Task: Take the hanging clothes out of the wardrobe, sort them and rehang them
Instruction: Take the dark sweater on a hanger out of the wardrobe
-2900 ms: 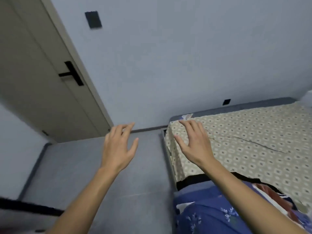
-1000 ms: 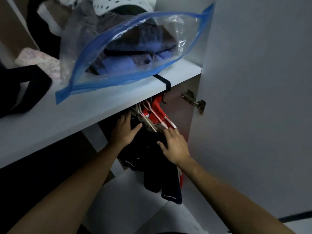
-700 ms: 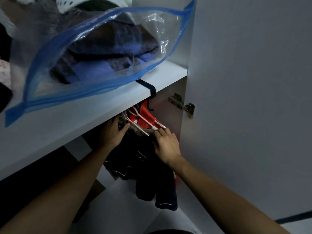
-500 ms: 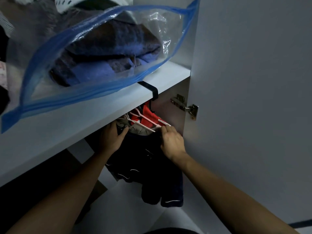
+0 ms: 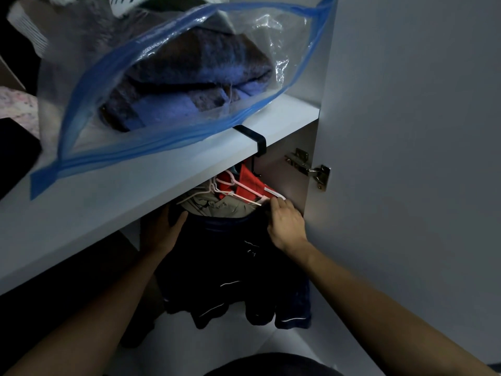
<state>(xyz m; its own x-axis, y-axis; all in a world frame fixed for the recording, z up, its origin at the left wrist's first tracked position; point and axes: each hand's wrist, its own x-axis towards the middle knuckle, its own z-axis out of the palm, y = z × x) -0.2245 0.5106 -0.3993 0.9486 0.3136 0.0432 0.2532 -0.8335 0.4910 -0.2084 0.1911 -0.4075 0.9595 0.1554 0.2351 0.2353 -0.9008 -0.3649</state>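
Forearms reach up from the bottom edge into the wardrobe. Under the white shelf (image 5: 113, 210) hang dark navy shorts (image 5: 238, 270); the left hand (image 5: 162, 232) holds their left top edge, thumb in front and fingers hidden behind the cloth. The right hand (image 5: 284, 223) pinches the right top edge, just beside pale hangers (image 5: 238, 192). Behind hang a khaki garment (image 5: 225, 206) and a red garment (image 5: 249, 180). Above, on the shelf, lies a clear blue-edged bag (image 5: 173, 77) of folded blue knitwear.
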